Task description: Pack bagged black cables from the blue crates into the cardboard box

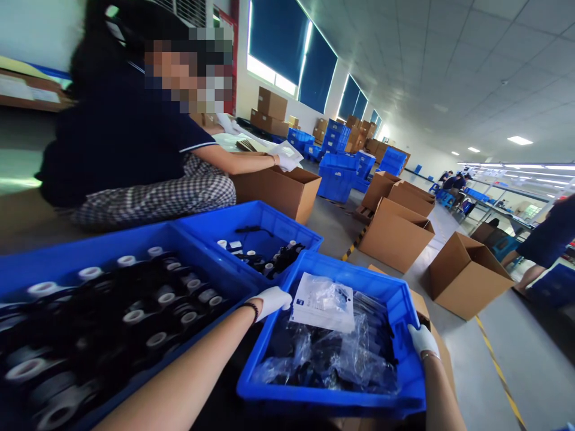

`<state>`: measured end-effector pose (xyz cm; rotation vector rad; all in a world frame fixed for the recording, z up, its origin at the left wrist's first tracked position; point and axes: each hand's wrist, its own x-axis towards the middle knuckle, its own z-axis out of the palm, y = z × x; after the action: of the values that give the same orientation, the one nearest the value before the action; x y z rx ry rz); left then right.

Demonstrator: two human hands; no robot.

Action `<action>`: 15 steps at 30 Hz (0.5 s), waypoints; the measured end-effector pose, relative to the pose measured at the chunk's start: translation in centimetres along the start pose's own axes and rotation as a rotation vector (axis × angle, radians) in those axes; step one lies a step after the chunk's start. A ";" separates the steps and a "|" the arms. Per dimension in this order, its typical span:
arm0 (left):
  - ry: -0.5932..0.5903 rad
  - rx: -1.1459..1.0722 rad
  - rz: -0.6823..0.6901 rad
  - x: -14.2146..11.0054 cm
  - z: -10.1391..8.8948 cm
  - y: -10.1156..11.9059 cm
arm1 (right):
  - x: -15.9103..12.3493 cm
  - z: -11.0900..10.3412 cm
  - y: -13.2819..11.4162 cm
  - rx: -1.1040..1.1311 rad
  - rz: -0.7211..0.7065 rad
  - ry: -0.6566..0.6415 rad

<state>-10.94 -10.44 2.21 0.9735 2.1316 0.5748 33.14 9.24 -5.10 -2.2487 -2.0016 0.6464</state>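
Note:
Both my hands wear white gloves and grip a blue plastic bin [399,299]. My left hand [272,299] holds its left rim and my right hand [422,340] holds its right rim. Inside the bin lie several clear plastic bags of black parts [341,359] with a white leaflet bag [324,302] on top. The bin sits tilted over a cardboard box [422,311].
A large blue bin of black parts with white caps [135,305] is at left, a smaller blue bin [251,221] behind. A seated person in a dark shirt [135,131] reaches into an open cardboard box [281,188]. More open boxes [395,233] and stacked blue crates [336,173] stand on the floor.

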 end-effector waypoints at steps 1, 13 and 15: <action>-0.003 0.007 0.003 -0.1 0.0 0.1 | -0.1 -0.1 -0.1 0.000 0.005 -0.008; -0.070 0.082 -0.028 -0.1 0.4 0.3 | 0.0 -0.6 0.5 -0.056 -0.014 -0.045; -0.074 0.090 -0.035 -0.1 0.5 0.2 | 0.0 -0.6 0.7 -0.064 -0.025 -0.042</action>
<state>-10.43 -10.33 2.11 0.9897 2.1198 0.4223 34.00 9.26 -4.73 -2.2604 -2.0952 0.6412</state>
